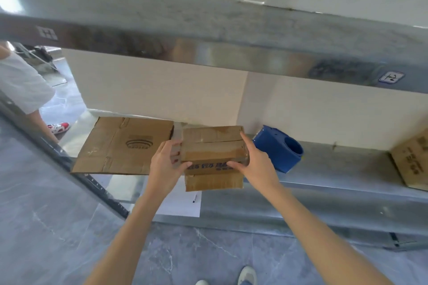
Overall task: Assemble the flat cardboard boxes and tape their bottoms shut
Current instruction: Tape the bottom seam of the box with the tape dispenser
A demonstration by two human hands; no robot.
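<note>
The print on the small box's (213,145) near face is blurred and partly covered by both thumbs, its inside is hidden under taped flaps, and another carton (412,159) is cut off at the right edge. The small box is at the front of the metal shelf (324,169), between a flat cardboard sheet (122,145) and a blue tape dispenser (278,152). The left hand (165,164) and right hand (254,166) each grasp one side of it.

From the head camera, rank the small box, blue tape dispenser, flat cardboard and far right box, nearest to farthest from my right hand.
1. The small box, gripped by the right hand.
2. The blue tape dispenser, just right of that hand.
3. The flat cardboard, to the left, past the left hand.
4. The far right box, at the picture's right edge.
</note>
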